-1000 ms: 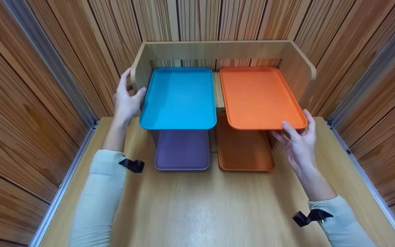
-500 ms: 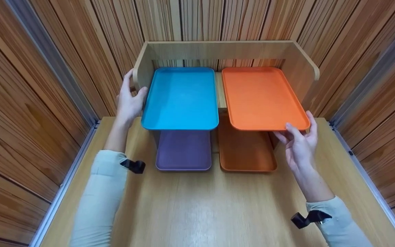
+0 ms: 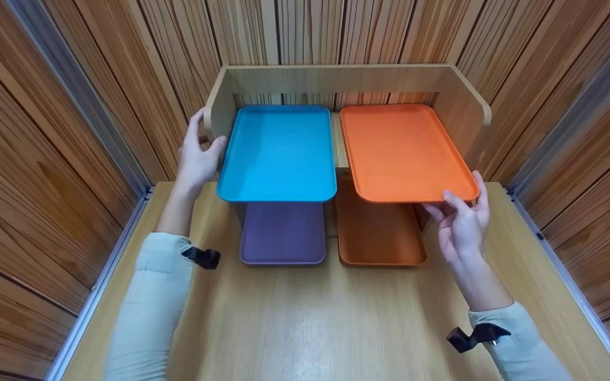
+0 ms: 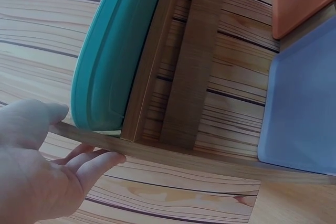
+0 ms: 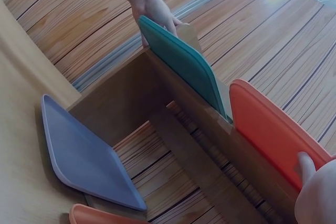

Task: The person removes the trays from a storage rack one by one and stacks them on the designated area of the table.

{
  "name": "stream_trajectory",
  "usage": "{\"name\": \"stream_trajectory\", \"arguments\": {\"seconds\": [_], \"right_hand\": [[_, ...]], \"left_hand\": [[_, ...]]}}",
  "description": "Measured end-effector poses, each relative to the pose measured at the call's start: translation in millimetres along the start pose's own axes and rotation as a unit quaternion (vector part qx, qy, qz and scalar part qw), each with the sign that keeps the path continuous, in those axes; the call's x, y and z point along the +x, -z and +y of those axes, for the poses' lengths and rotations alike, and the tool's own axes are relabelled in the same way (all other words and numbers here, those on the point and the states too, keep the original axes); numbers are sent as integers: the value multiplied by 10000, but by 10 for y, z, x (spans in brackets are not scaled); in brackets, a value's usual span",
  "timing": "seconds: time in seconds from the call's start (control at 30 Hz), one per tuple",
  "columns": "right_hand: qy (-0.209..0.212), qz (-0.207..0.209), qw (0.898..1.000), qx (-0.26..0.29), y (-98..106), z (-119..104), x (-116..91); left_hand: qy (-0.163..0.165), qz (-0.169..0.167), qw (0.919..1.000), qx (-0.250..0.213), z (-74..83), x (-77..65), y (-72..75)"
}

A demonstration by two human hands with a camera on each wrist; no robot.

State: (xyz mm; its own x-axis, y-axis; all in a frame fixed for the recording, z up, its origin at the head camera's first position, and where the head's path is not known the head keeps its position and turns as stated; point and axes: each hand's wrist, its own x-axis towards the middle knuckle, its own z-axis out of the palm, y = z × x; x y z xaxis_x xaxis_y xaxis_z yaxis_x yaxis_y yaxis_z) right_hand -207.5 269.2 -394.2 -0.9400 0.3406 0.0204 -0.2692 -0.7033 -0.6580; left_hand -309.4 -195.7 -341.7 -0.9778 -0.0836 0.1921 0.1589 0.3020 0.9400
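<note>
A two-level wooden shelf [image 3: 337,79] stands against the back wall. My left hand [image 3: 198,161] grips its left side panel [image 4: 157,153], thumb on the inner face and fingers outside. Close to that thumb, a blue tray [image 3: 278,153] lies on the upper level. To its right is an orange tray [image 3: 408,153], its front edge jutting past the shelf. My right hand [image 3: 464,225] holds this tray's front right corner, thumb on the rim, other fingers at the side and underneath, partly hidden. Below lie a purple tray [image 3: 283,233] and a brown-orange tray [image 3: 382,233].
The shelf rests on a light wood tabletop [image 3: 305,323]. Wood-patterned walls [image 3: 29,159] enclose the back and both sides, with metal rails [image 3: 93,288] along the side edges. A dark wrist camera mount [image 3: 202,256] sits at each cuff.
</note>
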Motion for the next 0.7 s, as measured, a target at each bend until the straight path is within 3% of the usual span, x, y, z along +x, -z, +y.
{"name": "stream_trajectory", "arguments": {"seconds": [0.37,0.7], "right_hand": [[111,-87,9998,114,-83,-94,-38],[-195,-223,9996,-4,-50,-150,-63]], "left_hand": [[53,-46,9999,-74,-2,-8,0],[38,-70,10000,-22,11,-3,14]]}}
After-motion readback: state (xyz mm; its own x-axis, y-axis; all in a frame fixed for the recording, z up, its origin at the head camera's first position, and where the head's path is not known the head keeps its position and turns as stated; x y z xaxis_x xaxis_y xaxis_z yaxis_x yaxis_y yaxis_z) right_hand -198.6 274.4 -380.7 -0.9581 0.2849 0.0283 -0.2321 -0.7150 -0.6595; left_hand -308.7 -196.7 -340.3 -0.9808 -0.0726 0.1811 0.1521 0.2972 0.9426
